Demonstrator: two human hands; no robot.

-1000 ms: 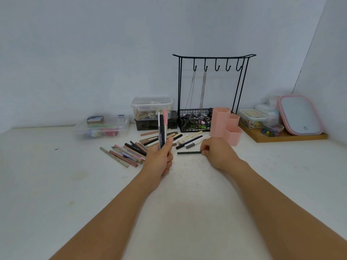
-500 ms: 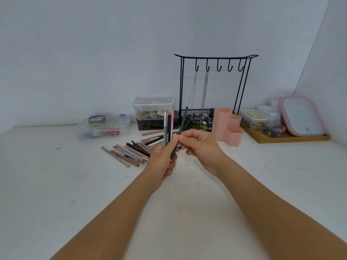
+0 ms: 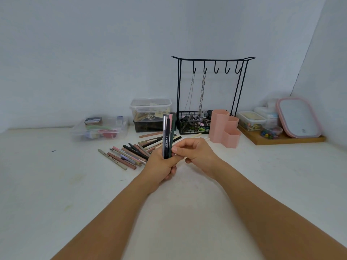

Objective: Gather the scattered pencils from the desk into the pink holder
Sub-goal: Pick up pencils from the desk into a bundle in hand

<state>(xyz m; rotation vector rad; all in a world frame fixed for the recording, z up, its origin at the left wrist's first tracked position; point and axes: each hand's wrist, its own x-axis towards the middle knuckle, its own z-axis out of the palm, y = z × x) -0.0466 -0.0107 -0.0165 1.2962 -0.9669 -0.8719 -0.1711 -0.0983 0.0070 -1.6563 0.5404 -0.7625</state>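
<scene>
My left hand [image 3: 161,166] grips an upright bundle of pencils [image 3: 167,136]: a black one, a grey one, a pink one. My right hand [image 3: 197,152] is just right of it, thumb and forefinger pinching a dark green pencil [image 3: 173,128] that stands against the bundle's right side. Several more pencils [image 3: 127,154] lie scattered on the white desk [image 3: 56,184] behind and left of my hands. The pink holder [image 3: 223,128], made of three hexagonal cups, stands behind my right hand, and I see nothing sticking out of it.
A clear box [image 3: 99,128] sits at the back left, and two stacked containers [image 3: 150,109] at the back centre. A black wire rack [image 3: 212,91] with hanging chains and a basket is beside the holder. A wooden tray [image 3: 289,139] with small boxes and a pink-rimmed mirror [image 3: 298,117] fills the right corner.
My right hand picked a dark green pencil off the desk, lifted it and brought it upright against the bundle in my left hand.
</scene>
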